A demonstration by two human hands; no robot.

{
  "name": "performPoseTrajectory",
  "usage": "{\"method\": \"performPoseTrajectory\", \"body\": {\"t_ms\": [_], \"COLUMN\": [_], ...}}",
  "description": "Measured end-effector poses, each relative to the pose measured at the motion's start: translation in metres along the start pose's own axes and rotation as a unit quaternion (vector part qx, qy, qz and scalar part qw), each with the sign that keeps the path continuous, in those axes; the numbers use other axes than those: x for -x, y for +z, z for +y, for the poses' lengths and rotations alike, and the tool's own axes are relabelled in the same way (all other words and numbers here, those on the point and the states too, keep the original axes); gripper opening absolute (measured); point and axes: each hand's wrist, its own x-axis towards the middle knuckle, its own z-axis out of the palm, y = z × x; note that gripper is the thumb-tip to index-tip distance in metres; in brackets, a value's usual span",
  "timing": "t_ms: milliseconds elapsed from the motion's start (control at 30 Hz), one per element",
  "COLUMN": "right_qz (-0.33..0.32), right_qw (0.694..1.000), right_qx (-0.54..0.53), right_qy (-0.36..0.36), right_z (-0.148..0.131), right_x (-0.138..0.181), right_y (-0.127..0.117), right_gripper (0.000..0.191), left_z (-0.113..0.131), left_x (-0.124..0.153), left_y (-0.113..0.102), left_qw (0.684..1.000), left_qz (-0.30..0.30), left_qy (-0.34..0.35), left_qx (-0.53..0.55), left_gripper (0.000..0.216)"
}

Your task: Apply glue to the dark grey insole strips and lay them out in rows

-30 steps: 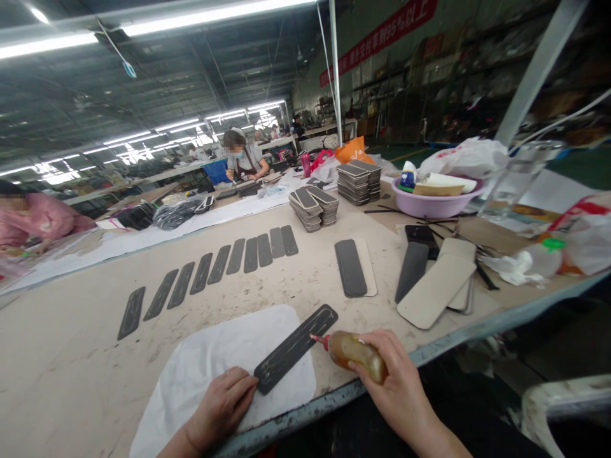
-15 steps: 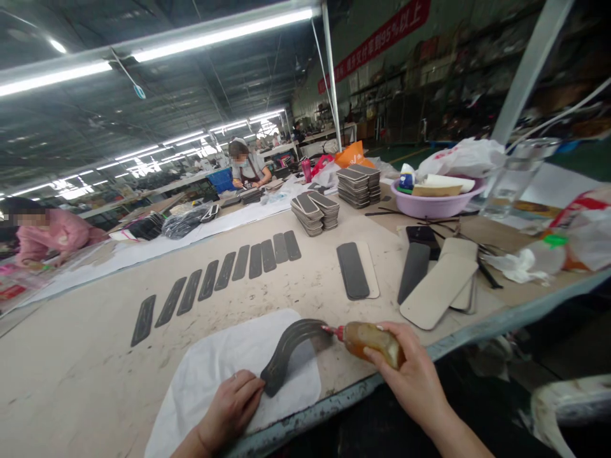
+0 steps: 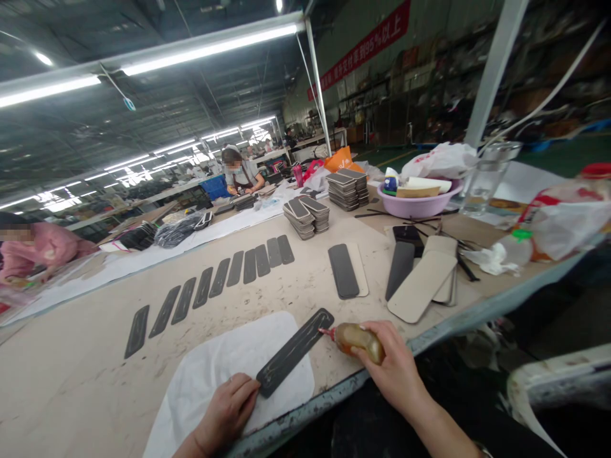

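Two hands at the table [image 3: 71, 356] near edge. Left hand [image 3: 224, 413]: fingers together, pinning the near end of a dark strip [image 3: 294, 352] onto a white cloth [image 3: 210, 375]. Strip lies flat, running diagonally up-right. Bottle [image 3: 356, 337] nozzle touches its far end. Right hand [image 3: 396, 372] is wrapped around the bottle. Beige pads [image 3: 420, 286] lie further right, apart.

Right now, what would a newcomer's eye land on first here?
At the near edge of the table, the right hand holds an amber bottle, tip at a dark strip that the left hand holds on a white cloth. Behind, a row of similar strips lies spread out.
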Motion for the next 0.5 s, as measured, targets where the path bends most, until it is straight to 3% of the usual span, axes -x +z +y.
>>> {"method": "performPoseTrajectory", "body": {"t_ms": [167, 267, 400, 500], "right_qz": [0.059, 0.104, 0.169, 0.227], "right_qw": [0.997, 0.989, 0.941, 0.884], "right_qx": [0.04, -0.018, -0.178, -0.314], "right_qy": [0.031, 0.105, 0.235, 0.26], "right_z": [0.005, 0.003, -0.002, -0.004], "right_x": [-0.002, -0.006, -0.01, -0.016], "right_y": [-0.005, -0.014, -0.03, -0.046], "right_gripper": [0.027, 0.036, 0.052, 0.057], "left_z": [-0.001, -0.001, -0.004, -0.01], "left_x": [0.001, 0.002, -0.008, -0.029], "left_y": [0.001, 0.002, -0.011, -0.038], "left_qw": [1.0, 1.0, 0.997, 0.99], "left_qz": [0.0, -0.008, -0.013, -0.013], "left_qy": [-0.002, -0.02, -0.051, -0.118], "left_qx": [0.006, 0.014, 0.06, 0.078], "left_gripper": [0.019, 0.019, 0.019, 0.019]}}
